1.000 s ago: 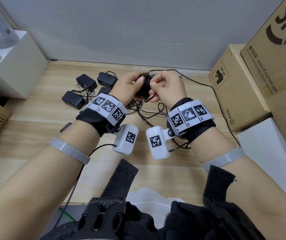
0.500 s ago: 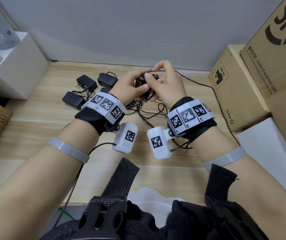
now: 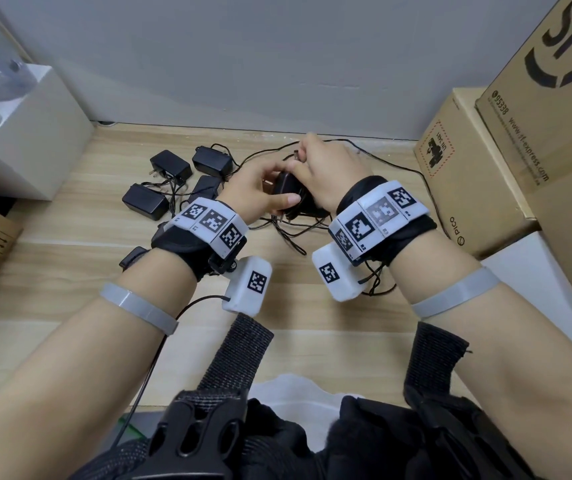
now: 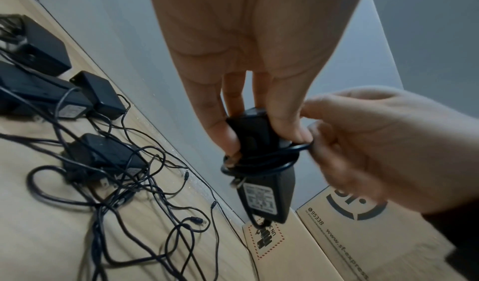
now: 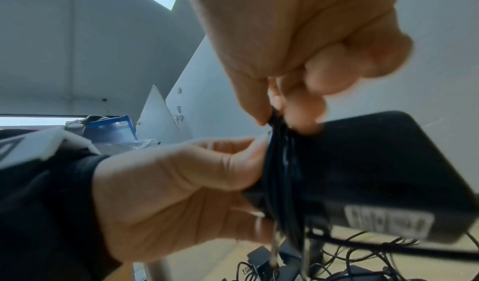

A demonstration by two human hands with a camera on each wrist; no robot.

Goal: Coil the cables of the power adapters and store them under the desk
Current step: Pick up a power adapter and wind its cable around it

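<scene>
My left hand (image 3: 260,188) grips a black power adapter (image 3: 288,188) above the wooden floor, fingers and thumb round its body (image 4: 261,162). Its thin black cable (image 4: 267,158) is wound in several turns round the adapter. My right hand (image 3: 326,168) pinches the cable's end between thumb and forefinger against the adapter's edge (image 5: 362,172); the barrel plug (image 3: 296,155) sticks out above its fingers. Several other black adapters (image 3: 170,166) lie on the floor to the left, their cables (image 4: 124,193) loose and tangled.
Cardboard boxes (image 3: 468,174) stand stacked at the right, one large one (image 3: 554,109) against the wall. A white box (image 3: 31,140) with a water bottle sits at the left. A long black cable (image 3: 398,168) runs along the back wall toward the boxes.
My right hand has swung over and behind the adapter, carrying the cable end up and back for another turn. My left hand has kept its grip and tipped the adapter lower.
</scene>
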